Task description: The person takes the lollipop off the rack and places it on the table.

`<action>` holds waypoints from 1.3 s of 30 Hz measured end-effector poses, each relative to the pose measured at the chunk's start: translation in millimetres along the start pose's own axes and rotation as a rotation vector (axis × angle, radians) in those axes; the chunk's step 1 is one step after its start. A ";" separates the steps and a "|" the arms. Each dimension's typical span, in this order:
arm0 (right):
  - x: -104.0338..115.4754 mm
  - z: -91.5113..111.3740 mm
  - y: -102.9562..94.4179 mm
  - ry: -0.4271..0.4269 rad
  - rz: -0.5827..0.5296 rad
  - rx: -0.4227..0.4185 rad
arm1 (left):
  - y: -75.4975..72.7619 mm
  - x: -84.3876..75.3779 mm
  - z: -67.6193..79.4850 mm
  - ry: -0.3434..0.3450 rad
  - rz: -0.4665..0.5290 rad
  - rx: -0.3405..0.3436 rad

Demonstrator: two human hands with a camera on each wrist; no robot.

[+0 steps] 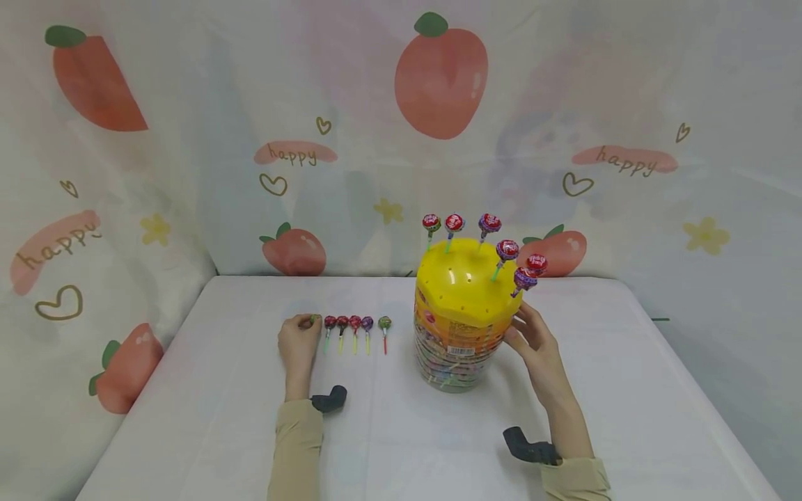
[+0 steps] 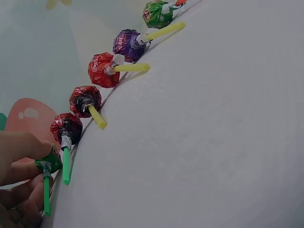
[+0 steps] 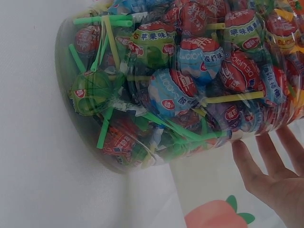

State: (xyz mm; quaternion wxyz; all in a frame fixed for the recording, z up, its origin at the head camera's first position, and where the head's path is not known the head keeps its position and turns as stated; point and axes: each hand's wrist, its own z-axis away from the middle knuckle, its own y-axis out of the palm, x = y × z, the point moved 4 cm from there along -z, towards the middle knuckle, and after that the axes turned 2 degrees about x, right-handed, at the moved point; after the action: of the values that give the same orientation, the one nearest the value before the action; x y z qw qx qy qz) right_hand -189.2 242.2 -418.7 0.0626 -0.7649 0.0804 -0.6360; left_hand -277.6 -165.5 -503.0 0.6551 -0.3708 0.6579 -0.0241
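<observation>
My left hand (image 1: 299, 348) is at the left end of a row of wrapped lollipops, pinching a green lollipop (image 2: 53, 160) between thumb and finger. Its green stick (image 2: 47, 197) points down in the left wrist view. Right beside it lies a dark red lollipop (image 2: 66, 128) with a green stick. On the right stands a clear plastic jar (image 1: 447, 365) with a yellow lid (image 1: 464, 278). Several lollipops, such as a red one (image 1: 454, 223), stick up from holes in the lid. My right hand (image 1: 540, 355) touches the jar's right side with extended, spread fingers (image 3: 247, 164).
Further along the row lie a red lollipop (image 1: 355, 323) and a purple lollipop (image 1: 367, 323). Set slightly apart, a green lollipop with a red stick (image 1: 385, 341) lies nearer the jar. Many wrapped lollipops fill the jar. A white cloth (image 1: 219, 390) covers the table.
</observation>
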 end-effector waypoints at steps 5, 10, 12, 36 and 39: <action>0.6 0.3 0.3 -0.006 0.004 0.001 | -1.3 -0.7 1.1 -0.003 -0.003 -0.005; 0.8 0.5 0.7 -0.002 -0.011 0.004 | -2.2 -0.3 1.7 -0.012 -0.003 -0.006; 0.8 0.6 1.0 0.002 -0.013 0.005 | -2.4 0.5 1.6 -0.014 -0.004 -0.008; 0.3 0.0 0.3 -0.001 -0.011 0.002 | -20.8 -22.1 15.7 -0.043 0.196 -0.015; 0.4 -0.1 0.2 0.001 -0.010 0.001 | -21.3 -36.0 22.5 -0.018 0.222 -0.013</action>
State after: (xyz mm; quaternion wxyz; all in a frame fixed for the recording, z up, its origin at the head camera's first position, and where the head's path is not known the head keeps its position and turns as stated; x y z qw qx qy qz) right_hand -189.2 241.9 -418.3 0.0595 -0.7649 0.0762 -0.6369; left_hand -252.8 -152.0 -464.7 0.6573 -0.3001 0.6890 0.0563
